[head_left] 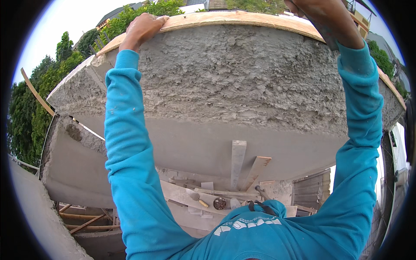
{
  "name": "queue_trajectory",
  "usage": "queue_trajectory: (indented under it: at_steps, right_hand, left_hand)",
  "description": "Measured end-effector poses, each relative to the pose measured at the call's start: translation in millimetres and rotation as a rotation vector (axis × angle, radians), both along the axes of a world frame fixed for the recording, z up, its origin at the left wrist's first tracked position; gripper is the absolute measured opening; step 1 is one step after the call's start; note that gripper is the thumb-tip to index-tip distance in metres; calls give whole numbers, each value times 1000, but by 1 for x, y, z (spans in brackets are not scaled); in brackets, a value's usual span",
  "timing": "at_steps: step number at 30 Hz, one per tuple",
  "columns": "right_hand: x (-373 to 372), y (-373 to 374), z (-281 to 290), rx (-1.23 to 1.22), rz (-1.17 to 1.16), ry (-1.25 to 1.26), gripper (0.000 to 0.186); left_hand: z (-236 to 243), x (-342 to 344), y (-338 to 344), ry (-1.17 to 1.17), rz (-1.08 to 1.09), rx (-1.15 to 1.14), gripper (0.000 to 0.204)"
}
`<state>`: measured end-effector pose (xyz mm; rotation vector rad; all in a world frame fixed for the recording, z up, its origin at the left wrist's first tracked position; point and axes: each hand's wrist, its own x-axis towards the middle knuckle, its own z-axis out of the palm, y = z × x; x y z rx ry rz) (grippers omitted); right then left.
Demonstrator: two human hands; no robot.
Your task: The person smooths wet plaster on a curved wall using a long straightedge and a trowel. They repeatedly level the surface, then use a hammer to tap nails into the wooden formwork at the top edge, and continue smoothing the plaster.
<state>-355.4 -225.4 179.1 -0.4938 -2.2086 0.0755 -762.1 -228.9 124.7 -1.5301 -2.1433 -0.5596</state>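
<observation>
My left hand (144,29) rests on a long wooden board (225,18) along the top edge of a wall, fingers bent over the board. My right hand (318,9) is raised at the upper right, above the same board. The picture's top edge cuts it off; its visible fingers look curled, and what they hold, if anything, is hidden. Both arms reach over the wall face, which has rough wet-looking mortar (242,73) on its upper part and smooth grey plaster (195,143) below.
Below are a trowel-like tool with a yellow handle (203,203), a round container of dark bits (219,203) and scattered planks. Two boards, one grey (238,162) and one wooden (258,171), lean on the wall. Bamboo poles (84,216) cross an opening at lower left.
</observation>
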Motion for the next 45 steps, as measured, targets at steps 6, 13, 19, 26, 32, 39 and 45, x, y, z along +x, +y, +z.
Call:
queue_trajectory:
  at_steps: [6, 13, 19, 26, 32, 39, 45]
  right_hand:
    - [68, -50, -139, -308, 169, 500, 44]
    - [170, -113, -380, -811, -316, 167, 26]
    - [276, -176, -579, -915, -706, -462, 32]
    - [399, -270, -720, -1650, -1051, -826, 45]
    - [493, -302, -828, -1653, -965, -969, 45]
    - [511, -228, -798, -1626, -766, -973, 39]
    - [485, -146, -764, -1593, -629, -897, 35]
  left_hand:
    - [0, -3, -11, -4, 4, -36, 56]
    - [1, 15, -1, -83, -80, 70, 50]
    - [0, -6, -11, -64, -122, 188, 46]
    - [-56, 89, -70, 9, -102, 956, 35]
    - [-322, 159, -163, -490, 167, 860, 35]
    - [-612, 378, -331, -1021, 153, -646, 40]
    - [-632, 482, -382, -1294, 261, -742, 44]
